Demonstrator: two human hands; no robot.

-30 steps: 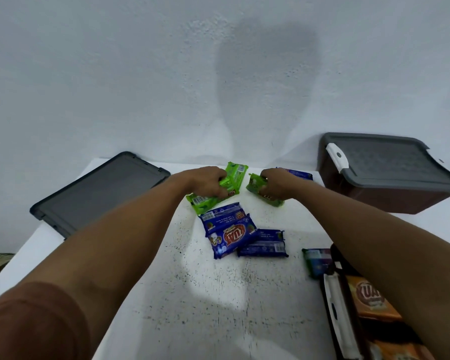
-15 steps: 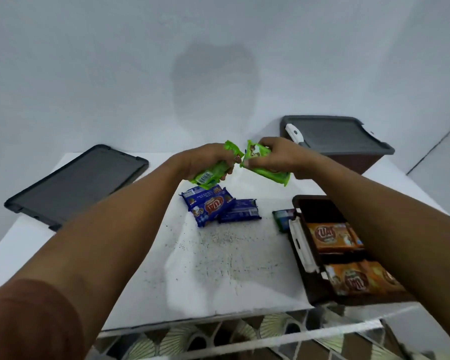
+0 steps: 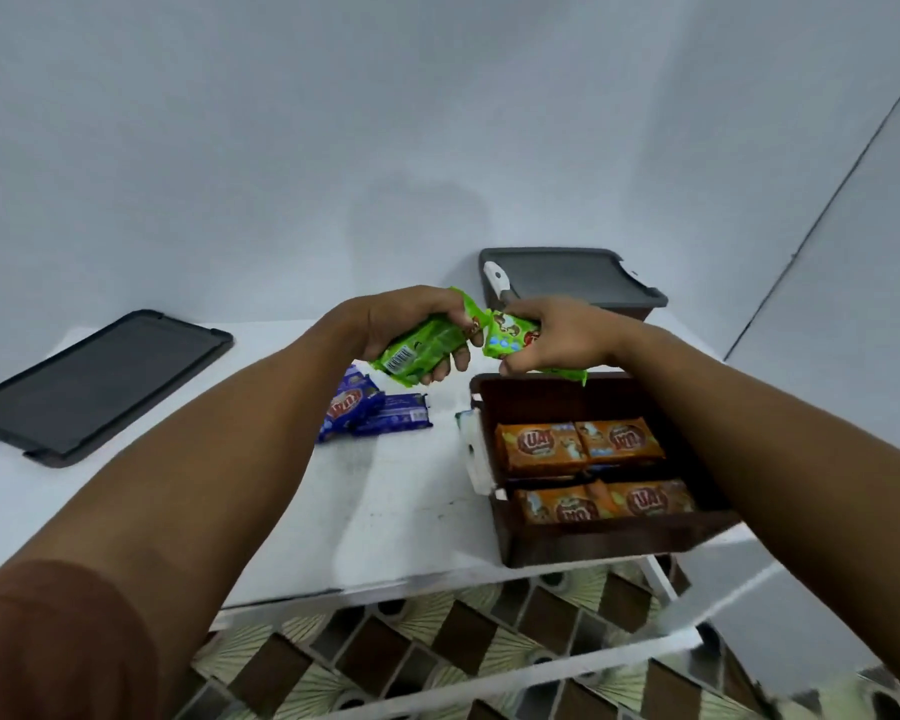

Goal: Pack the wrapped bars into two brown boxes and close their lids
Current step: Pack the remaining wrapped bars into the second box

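My left hand [image 3: 404, 324] grips green wrapped bars [image 3: 421, 350] above the table. My right hand [image 3: 562, 335] grips another green wrapped bar [image 3: 507, 337] just over the far rim of the open brown box [image 3: 609, 537]. That box sits at the table's near right edge and holds several orange wrapped bars [image 3: 578, 446]. Blue wrapped bars [image 3: 372, 413] lie on the table left of the box. A second brown box [image 3: 572, 278] stands at the back right with its grey lid on.
A loose dark grey lid [image 3: 100, 384] lies flat at the table's left. The white table [image 3: 401, 517] ends just in front of the open box, with a white rail and patterned floor tiles below. A white wall stands behind.
Both hands have lifted the green bars off the table and carried them toward me and to the right, up to the open box. The view has tilted down.
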